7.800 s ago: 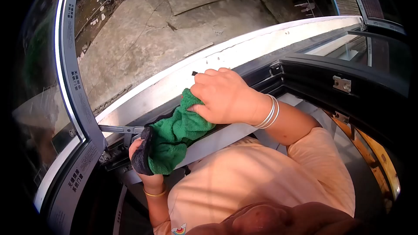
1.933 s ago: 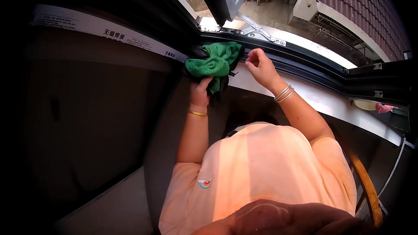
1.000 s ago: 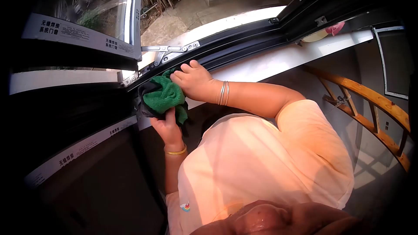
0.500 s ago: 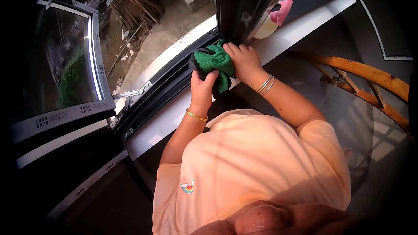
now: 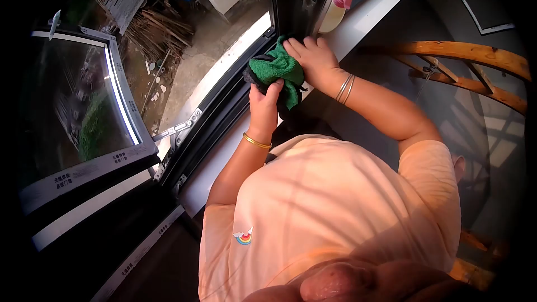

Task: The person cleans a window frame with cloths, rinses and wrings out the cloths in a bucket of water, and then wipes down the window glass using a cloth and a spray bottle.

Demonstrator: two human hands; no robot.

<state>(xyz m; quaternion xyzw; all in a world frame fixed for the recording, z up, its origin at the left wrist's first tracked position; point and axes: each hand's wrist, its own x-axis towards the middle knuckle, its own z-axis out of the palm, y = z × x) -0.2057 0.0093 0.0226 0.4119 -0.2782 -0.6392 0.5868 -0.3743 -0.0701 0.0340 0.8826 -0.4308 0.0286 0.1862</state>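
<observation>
Nearest me, at the bottom of the frame, is the person's peach shirt (image 5: 341,207), both arms stretched up toward the middle. The left hand (image 5: 263,106) is clamped on a bunched green cloth (image 5: 279,69), thumb on top, at the upper centre. The right hand (image 5: 318,64) lies against the cloth's upper right edge; I can't tell whether its fingers grip or only press. The cloth sits over the black window track (image 5: 224,89), close to the foot of a black upright (image 5: 293,0). I'd judge the step in hand to be wiping that corner; the next move seems to call for firm fingertips and a tightly gathered cloth. Beyond, toward the upper right, a pink-topped spray bottle (image 5: 334,18) stands by the white sill (image 5: 375,14). Outside, the swung-out sash (image 5: 78,100) fills the left, with piled poles (image 5: 162,31) farther off.
</observation>
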